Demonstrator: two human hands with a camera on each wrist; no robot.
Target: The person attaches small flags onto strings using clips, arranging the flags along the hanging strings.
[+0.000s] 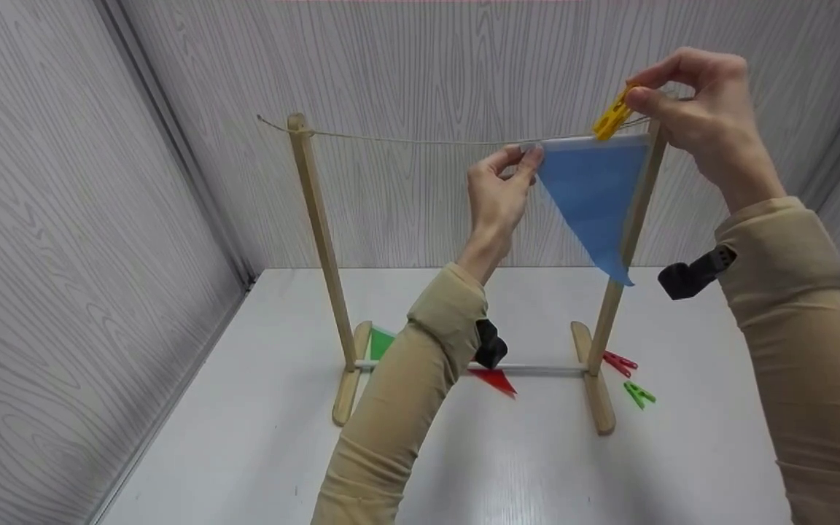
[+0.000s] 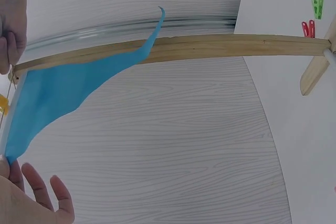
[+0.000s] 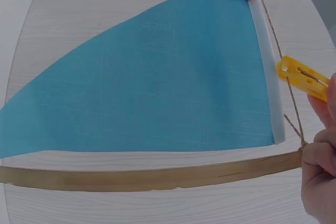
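Note:
A blue triangular pennant with a white top band hangs by the right part of a string, its point curling down in front of the right post. My left hand pinches the pennant's upper left corner between thumb and fingers. A yellow clothespin is pinched in my right hand, close to the right post. In the right wrist view the clothespin's tip lies over the string beside the white band. Whether it clips the pennant, I cannot tell.
The string runs between two wooden posts joined low down by a white rod. On the white table lie a green pennant and a red pennant, both partly hidden. Red and green clothespins lie at the right foot.

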